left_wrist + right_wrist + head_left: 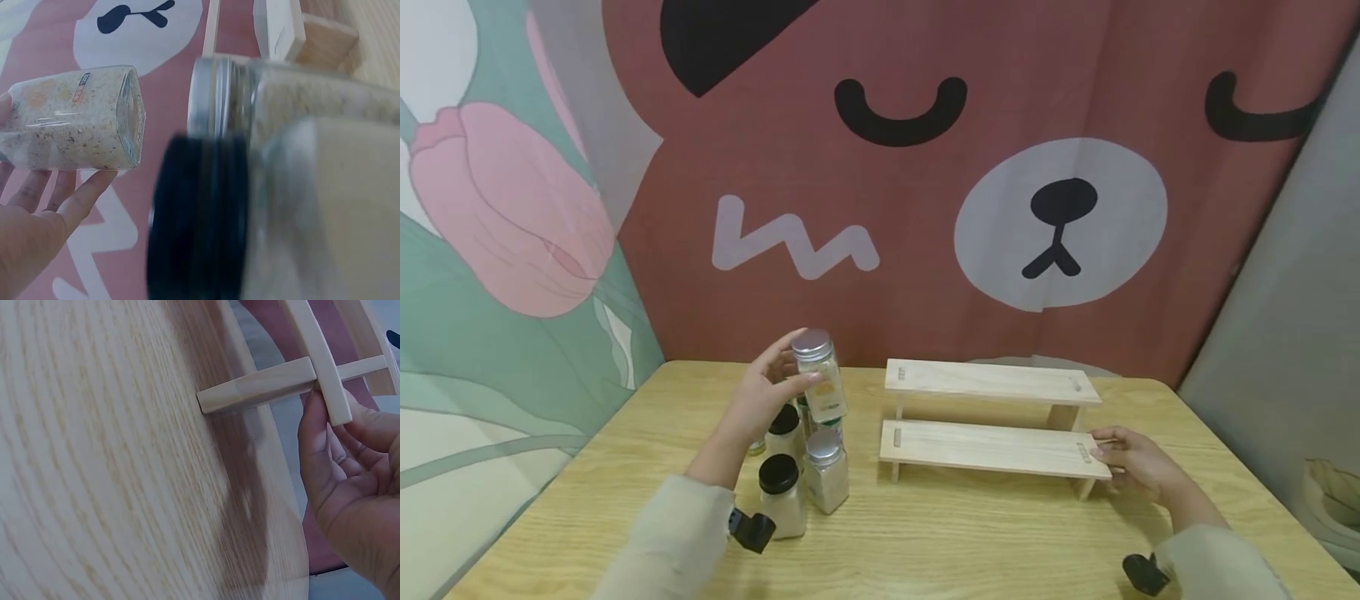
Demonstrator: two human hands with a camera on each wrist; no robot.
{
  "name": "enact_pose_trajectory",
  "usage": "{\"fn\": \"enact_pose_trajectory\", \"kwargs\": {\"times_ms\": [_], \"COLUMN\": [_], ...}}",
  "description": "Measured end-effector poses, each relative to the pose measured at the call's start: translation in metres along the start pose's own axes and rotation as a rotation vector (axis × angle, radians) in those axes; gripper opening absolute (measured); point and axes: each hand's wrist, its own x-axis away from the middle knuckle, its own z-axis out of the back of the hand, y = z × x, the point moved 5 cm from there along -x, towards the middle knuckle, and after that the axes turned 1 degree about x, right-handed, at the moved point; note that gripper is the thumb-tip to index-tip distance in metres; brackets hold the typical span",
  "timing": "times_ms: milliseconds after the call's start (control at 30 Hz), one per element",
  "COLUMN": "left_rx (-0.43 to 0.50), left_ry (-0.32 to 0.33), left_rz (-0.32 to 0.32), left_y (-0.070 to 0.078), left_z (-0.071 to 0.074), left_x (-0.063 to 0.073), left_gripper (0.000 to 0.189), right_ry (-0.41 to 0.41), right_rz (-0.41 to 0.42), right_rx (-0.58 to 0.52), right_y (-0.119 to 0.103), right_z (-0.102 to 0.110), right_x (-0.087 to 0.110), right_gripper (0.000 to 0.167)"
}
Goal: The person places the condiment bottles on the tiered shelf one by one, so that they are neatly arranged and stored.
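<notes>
My left hand (758, 402) holds a clear glass spice jar (826, 390) with a silver lid, raised above other jars on the table. In the left wrist view, pale flaky contents fill this held jar (75, 119), and fingers support it from below. At the right, my right hand (1138, 465) pinches the end of the lower board (992, 447) of a two-tier wooden rack. The right wrist view shows thumb and fingers on either side of that board's end (337, 406), close to its leg (259, 386). The rack's upper board (992, 380) stands behind.
Below the left hand stand a silver-lidded jar (827, 473), a black-lidded jar (782, 497) and another black-lidded jar (784, 429); further jars behind are partly hidden. All rest on a wooden table (940, 542). A curtain with a bear print (910, 217) hangs behind the table.
</notes>
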Motion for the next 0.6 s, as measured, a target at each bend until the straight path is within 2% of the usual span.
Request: {"fn": "enact_pose_trajectory", "kwargs": {"times_ms": [300,467,600], "left_rx": [0.134,0.169,0.169], "left_ry": [-0.048,-0.071,-0.099], "left_rz": [0.000,0.013,0.026], "left_y": [-0.001,-0.002,-0.003], "left_z": [-0.032,-0.049,-0.064], "left_x": [-0.014,-0.023,-0.029], "left_gripper": [0.058,0.057,0.057], "right_ry": [0.042,0.061,0.071], "right_rz": [-0.005,-0.001,-0.018], "right_rx": [0.055,0.051,0.068], "right_y": [-0.005,-0.003,-0.002], "right_z": [0.001,0.000,0.000], "right_x": [0.000,0.001,0.001], "right_gripper": [0.032,0.027,0.038]}}
